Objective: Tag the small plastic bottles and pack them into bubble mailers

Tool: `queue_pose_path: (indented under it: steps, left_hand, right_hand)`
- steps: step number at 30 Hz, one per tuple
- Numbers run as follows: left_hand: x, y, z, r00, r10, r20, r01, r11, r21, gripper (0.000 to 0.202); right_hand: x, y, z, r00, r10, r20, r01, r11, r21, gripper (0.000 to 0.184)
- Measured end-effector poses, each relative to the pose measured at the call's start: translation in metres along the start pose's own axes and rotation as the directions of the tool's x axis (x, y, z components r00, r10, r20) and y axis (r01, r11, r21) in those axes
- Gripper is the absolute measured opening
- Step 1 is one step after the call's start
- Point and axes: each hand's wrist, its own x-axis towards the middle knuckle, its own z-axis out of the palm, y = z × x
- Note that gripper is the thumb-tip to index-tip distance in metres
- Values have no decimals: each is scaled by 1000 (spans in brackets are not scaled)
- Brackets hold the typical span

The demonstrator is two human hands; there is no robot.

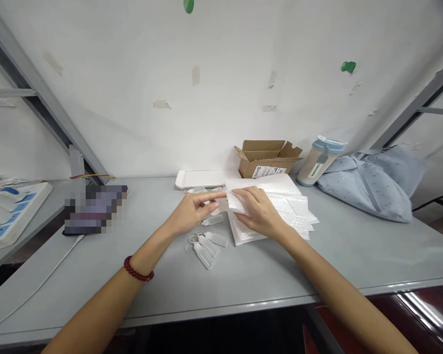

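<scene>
My right hand grips a white bubble-wrap bag by its near end, thumb below and fingers on top. Just left of it, my left hand reaches toward the bag's edge with index finger and thumb extended and close together. Something translucent shows by those fingertips, but I cannot make out its kind. Under the right hand lies a stack of more bubble-wrap bags. Several small translucent squeeze bottles with looped caps rest on the table below my left hand, and others are partly hidden behind it.
Along the wall stand a white tray, an open cardboard box, a tumbler and a pale blue cloth bag. A blurred phone-like object with a white cable lies left. A power strip sits at far left.
</scene>
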Motion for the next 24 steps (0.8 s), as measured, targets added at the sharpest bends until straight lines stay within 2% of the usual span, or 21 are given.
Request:
queue_pose_path:
  steps: [2, 4, 6, 8, 10, 13, 15, 18, 20, 22, 24]
  left_hand:
    - [0, 2, -9, 999, 13, -37, -18, 991, -132, 33]
    - [0, 1, -23, 976, -4, -216, -24, 991, -130, 30]
    - [0, -4, -39, 929, -59, -365, 71, 997, 18, 27]
    - [1, -16, -51, 917, -137, -375, 227, 951, 208, 25]
    - [3, -33, -57, 923, -183, -339, 308, 878, 366, 23]
    - [5, -54, -58, 944, -140, -298, 289, 785, 548, 21]
    - [5, -58, -59, 955, -150, -258, 276, 770, 576, 21]
    - [2, -43, -62, 959, -253, -126, 283, 850, 445, 19]
    - [-2, -25, -64, 959, -283, 33, 256, 908, 332, 18]
    - [-6, -10, -62, 933, -288, 215, 228, 937, 266, 15]
    - [-10, -1, -55, 884, -285, 370, 201, 947, 249, 14]
  right_hand:
    - [0, 1, -1, 999, 15, -51, -15, 1000, -7, 43]
    - [0, 3, -3, 993, 57, -99, -60, 998, -24, 41]
    - [1, 5, -7, 981, 123, -150, -131, 990, -46, 41]
    - [1, 7, -12, 959, 195, -203, -210, 976, -54, 41]
    - [1, 10, -16, 941, 245, -236, -263, 964, -48, 43]
    - [1, 13, -17, 940, 267, -213, -284, 957, -53, 47]
    - [1, 14, -16, 948, 273, -166, -287, 956, -67, 49]
    - [1, 14, -14, 956, 285, -74, -290, 954, -78, 49]
    - [2, 13, -13, 956, 292, -27, -293, 952, -83, 50]
    - [2, 12, -12, 956, 295, -3, -294, 952, -90, 50]
    - [1, 11, -11, 957, 291, 18, -288, 953, -95, 51]
